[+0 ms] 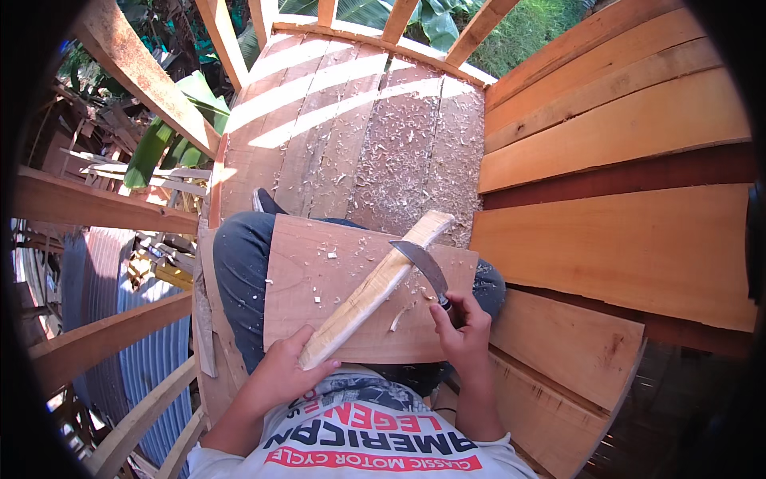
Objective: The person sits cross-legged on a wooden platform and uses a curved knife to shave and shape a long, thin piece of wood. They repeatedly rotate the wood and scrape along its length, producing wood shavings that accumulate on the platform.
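Observation:
My left hand (297,361) is closed round the near end of a pale, roughly squared strip of wood (369,294). The strip slants away to the right across a flat wooden board (307,263) on my lap. In my right hand (464,329) is the dark handle of a knife with a curved, sickle-like blade (431,270). Its blade lies against the strip near the far end, with the tip over the strip's left edge. A curled shaving (401,318) and a few small chips rest on the board beside the strip.
Many wood shavings (391,172) litter the plank floor (319,88) ahead. A wall of wide planks (614,231) rises on my right. Wooden railing bars (104,209) run along the left and far sides, with corrugated sheets (152,335) below on the left.

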`<state>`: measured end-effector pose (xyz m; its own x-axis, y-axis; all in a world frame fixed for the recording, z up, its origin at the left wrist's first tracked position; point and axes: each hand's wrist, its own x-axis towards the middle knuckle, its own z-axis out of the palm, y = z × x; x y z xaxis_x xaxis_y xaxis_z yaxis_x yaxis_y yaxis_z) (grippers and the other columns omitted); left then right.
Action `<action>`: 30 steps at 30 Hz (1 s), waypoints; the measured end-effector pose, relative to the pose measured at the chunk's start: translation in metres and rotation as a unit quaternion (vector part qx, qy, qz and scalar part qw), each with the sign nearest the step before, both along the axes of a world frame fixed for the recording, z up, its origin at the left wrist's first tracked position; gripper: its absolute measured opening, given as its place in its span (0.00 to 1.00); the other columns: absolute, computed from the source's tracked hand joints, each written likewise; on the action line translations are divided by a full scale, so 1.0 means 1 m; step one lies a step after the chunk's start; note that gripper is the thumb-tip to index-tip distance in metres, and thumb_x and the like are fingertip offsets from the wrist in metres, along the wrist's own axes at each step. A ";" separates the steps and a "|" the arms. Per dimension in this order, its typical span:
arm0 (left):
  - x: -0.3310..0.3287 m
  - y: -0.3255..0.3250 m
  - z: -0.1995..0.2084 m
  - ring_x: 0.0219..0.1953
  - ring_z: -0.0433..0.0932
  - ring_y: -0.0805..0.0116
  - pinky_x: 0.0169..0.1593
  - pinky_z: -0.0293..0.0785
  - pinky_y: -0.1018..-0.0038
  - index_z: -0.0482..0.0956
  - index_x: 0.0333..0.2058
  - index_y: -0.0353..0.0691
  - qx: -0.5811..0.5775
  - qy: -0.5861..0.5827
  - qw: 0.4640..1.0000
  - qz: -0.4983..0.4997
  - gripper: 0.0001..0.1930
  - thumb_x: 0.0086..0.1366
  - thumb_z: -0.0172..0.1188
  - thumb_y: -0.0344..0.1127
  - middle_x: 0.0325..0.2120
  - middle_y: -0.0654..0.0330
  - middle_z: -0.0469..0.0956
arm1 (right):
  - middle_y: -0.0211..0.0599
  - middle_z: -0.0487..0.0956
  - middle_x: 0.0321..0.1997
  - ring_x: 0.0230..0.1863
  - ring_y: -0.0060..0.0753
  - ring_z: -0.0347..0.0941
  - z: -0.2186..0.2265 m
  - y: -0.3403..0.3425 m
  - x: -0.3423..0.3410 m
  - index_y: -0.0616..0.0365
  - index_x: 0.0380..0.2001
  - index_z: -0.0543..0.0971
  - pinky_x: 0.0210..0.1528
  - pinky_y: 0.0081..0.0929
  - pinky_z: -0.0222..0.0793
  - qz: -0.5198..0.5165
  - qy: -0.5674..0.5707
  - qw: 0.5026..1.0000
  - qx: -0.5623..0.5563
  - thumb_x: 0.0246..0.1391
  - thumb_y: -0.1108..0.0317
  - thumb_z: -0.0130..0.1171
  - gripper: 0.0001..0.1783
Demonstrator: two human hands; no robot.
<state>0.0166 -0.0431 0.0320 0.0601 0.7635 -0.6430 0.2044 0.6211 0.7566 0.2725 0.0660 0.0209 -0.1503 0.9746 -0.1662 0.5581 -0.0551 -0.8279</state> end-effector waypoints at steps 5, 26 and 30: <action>-0.001 -0.006 0.003 0.20 0.81 0.55 0.30 0.76 0.65 0.70 0.37 0.34 -0.048 0.044 0.997 -0.041 0.25 0.57 0.66 0.51 0.18 0.46 0.78 | 0.48 0.75 0.21 0.21 0.48 0.75 -0.003 -0.027 -0.013 0.64 0.32 0.76 0.24 0.34 0.68 0.081 -0.069 0.994 0.016 0.57 0.69 0.59 0.07; 0.001 -0.041 -0.013 0.18 0.79 0.69 0.24 0.72 0.73 0.72 0.43 0.32 -0.147 -0.067 0.986 -0.049 0.22 0.66 0.58 0.49 0.17 0.56 0.77 | 0.45 0.72 0.15 0.18 0.49 0.73 -0.008 -0.033 0.001 0.58 0.19 0.71 0.19 0.39 0.66 0.189 -0.232 0.954 0.029 0.56 0.53 0.61 0.21; 0.002 -0.039 -0.020 0.18 0.79 0.68 0.24 0.72 0.72 0.73 0.43 0.31 -0.148 -0.069 0.985 -0.052 0.22 0.65 0.58 0.48 0.17 0.56 0.77 | 0.45 0.72 0.15 0.18 0.49 0.73 -0.007 -0.026 0.002 0.58 0.17 0.70 0.19 0.39 0.66 0.161 -0.248 0.955 0.010 0.55 0.53 0.61 0.23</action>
